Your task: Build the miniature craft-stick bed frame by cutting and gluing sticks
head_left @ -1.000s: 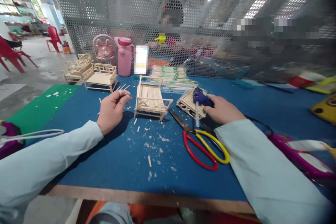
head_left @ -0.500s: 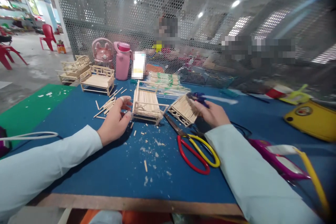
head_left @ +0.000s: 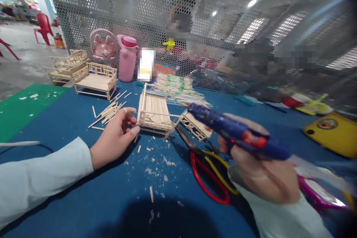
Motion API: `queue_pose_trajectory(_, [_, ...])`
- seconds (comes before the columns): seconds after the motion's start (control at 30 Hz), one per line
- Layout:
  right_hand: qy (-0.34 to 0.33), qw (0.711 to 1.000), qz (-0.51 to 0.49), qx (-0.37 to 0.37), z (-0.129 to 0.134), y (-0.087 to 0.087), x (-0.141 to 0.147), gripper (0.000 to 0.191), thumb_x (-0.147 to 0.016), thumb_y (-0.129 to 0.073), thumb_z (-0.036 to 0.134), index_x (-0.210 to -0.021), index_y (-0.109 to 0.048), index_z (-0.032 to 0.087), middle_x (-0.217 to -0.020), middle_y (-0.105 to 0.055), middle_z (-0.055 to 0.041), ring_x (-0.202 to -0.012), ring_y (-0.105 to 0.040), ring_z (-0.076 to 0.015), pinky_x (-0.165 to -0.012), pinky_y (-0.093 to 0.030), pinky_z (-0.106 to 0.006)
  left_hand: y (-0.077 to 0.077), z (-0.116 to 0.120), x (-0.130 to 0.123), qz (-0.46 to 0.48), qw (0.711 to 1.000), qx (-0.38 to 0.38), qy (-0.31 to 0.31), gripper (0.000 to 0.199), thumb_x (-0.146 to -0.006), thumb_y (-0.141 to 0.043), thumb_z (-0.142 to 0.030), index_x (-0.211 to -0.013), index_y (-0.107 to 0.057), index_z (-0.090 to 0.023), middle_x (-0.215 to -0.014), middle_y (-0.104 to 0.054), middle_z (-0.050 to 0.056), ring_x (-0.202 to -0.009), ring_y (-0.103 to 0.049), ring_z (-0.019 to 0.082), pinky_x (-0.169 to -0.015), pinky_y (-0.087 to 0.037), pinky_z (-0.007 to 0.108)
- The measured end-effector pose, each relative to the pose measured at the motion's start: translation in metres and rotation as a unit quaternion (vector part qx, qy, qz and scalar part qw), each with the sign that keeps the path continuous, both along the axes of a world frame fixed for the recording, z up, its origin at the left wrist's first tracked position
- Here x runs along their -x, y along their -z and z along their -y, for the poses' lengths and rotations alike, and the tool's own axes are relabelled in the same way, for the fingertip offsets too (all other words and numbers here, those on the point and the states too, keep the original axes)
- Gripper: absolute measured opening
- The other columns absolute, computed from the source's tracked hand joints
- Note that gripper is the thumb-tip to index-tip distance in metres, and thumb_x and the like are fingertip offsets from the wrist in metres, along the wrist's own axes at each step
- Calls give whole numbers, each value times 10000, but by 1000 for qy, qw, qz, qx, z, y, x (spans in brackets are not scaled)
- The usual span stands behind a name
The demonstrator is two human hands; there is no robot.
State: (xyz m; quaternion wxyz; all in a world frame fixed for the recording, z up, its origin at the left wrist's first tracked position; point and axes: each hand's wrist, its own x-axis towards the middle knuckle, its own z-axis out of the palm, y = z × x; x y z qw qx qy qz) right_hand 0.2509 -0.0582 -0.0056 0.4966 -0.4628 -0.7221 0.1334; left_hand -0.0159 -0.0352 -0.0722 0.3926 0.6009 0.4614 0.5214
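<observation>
The left hand (head_left: 111,145) is holding its fingers loosely open, right beside the near-left corner of the miniature bamboo-style bench (head_left: 156,109); whether they're touching, I can't tell. Over on the right, the right hand (head_left: 262,174) is wrapping its fingers round the blue glue gun (head_left: 217,119), nozzle pointing toward the bench! Scissors (head_left: 187,138) are lying between both sets of fingers, loose sticks (head_left: 106,113) just beyond the left ones. Good handling means steadying the frame lightly, keeping skin clear of that nozzle.
</observation>
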Motion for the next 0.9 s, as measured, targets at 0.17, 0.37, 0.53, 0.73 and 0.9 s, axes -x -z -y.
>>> queue_pose_trajectory(0.17, [5, 999, 48, 21, 17, 17, 6, 323, -775, -611, 517, -1073, -660, 401, -1008, -709, -17, -928, -660, -273, -905, -474, -419, 2, -2, 0, -8, 1000, 18, 3, 387, -732, -601, -194, -1087, -448, -186, -864, -515, 5, -781, -542, 129, -648, -464, 259])
queue_pose_trajectory(0.37, [9, 999, -14, 49, 16, 18, 1, 360, -761, -627, 513, -1086, -649, 360, -1016, -693, -53, -912, -660, -289, -850, -507, -444, 0, -7, 0, -44, 999, 16, 5, 381, -763, -581, -166, -1123, -458, -170, -811, -575, -11, -780, -573, 125, -736, -467, 281])
queue_pose_trajectory(0.53, [-42, 997, -23, 53, 5, 6, -9, 357, -777, -604, 500, -1064, -642, 291, -954, -674, -97, -727, -655, -245, -687, -551, -417, -14, -10, -1, 35, 998, -22, -41, 339, -751, -624, -215, -1061, -490, -180, -766, -585, -22, -723, -573, 112, -686, -458, 256])
queue_pose_trajectory(0.73, [-50, 997, -55, -8, -13, -18, 7, 352, -740, -610, 573, -989, -654, 328, -624, -607, -44, -469, -547, -190, -396, -467, -324, -24, -4, -2, 72, 995, -30, -61, 222, -735, -662, -250, -921, -554, -192, -752, -588, -20, -701, -577, 102, -664, -484, 232])
queue_pose_trajectory(0.9, [-38, 995, -88, -9, -17, -4, 0, 350, -740, -646, 491, -1064, -669, 359, -785, -685, -71, -575, -632, -222, -450, -529, -339, -22, 4, -3, 80, 995, -7, -67, 213, -700, -695, -261, -895, -629, -207, -783, -629, -6, -722, -605, 113, -686, -522, 241])
